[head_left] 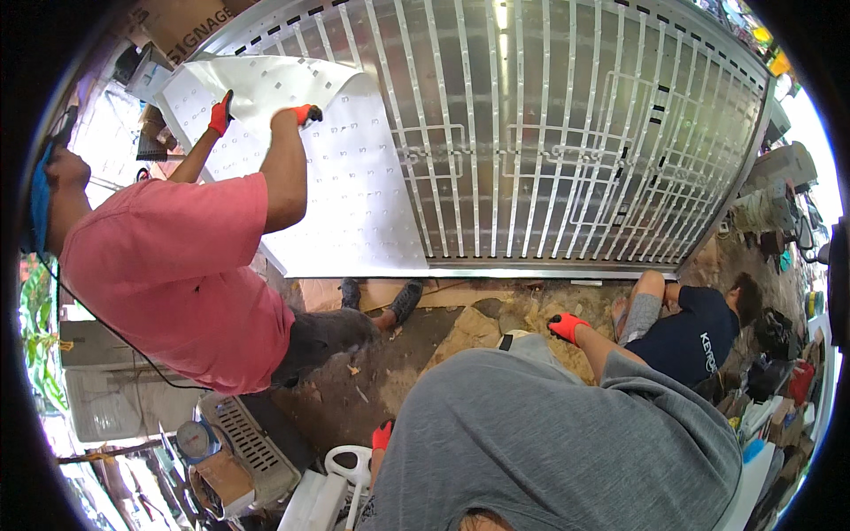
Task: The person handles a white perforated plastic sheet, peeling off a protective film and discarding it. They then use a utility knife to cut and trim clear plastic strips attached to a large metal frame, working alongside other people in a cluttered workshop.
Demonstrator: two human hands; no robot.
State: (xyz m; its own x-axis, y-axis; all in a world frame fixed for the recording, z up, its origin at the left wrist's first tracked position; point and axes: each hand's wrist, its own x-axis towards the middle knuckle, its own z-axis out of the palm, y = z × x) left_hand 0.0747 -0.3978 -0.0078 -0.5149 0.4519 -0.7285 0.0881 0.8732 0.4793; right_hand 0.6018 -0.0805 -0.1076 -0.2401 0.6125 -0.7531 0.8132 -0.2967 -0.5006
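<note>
My right hand, in a red glove with black fingers, is held low in front of me, beyond my grey shirt. Its fingers look curled in; whatever they may hold is hidden. My left hand, also red-gloved, shows only in part beside my shirt, near a white curved handle, and its fingers are hidden. Ahead stands a large metal-framed panel with many upright light strips. Over its left part lies a white sheet with rows of small marks, its top edge curling. A co-worker's gloved hands are on the sheet.
The co-worker in a pink shirt stands at the left. Another person in a dark shirt is low down at the right, by the panel's lower edge. Brown cardboard lies on the floor. A slatted plastic crate stands lower left; clutter lines the right.
</note>
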